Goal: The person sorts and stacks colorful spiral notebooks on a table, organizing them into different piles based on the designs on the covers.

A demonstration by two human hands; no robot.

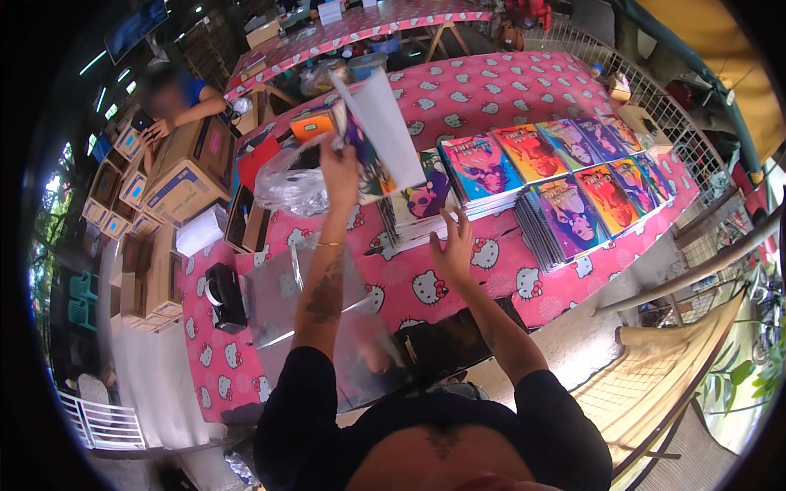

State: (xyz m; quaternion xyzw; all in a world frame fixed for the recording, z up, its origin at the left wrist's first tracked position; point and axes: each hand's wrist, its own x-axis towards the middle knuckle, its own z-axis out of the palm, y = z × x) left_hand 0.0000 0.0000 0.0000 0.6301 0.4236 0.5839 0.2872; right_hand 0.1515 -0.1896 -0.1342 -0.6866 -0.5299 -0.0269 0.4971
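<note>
My left hand (pixel 340 170) is closed on the edge of a notebook (pixel 385 127) held up on edge above the table. A broad white side of it faces right, and a dark, colourful cover shows beside my fingers. My right hand (pixel 452 245) has its fingers apart at the near edge of a stack of spiral notebooks (pixel 417 202); whether the fingertips touch it I cannot tell. To the right, another stack (pixel 475 168) has a blue and pink cover. Further notebooks (pixel 565 217) with bright illustrated covers stand in rows, their black spirals showing.
A pink patterned cloth (pixel 426 286) covers the table. Crumpled clear plastic (pixel 291 184) lies left, near a tape dispenser (pixel 223 299). A clear sheet (pixel 303 286) lies before me. At far left, another person (pixel 176 98) leans over a cardboard box (pixel 192 172). A metal fence (pixel 655 106) stands right.
</note>
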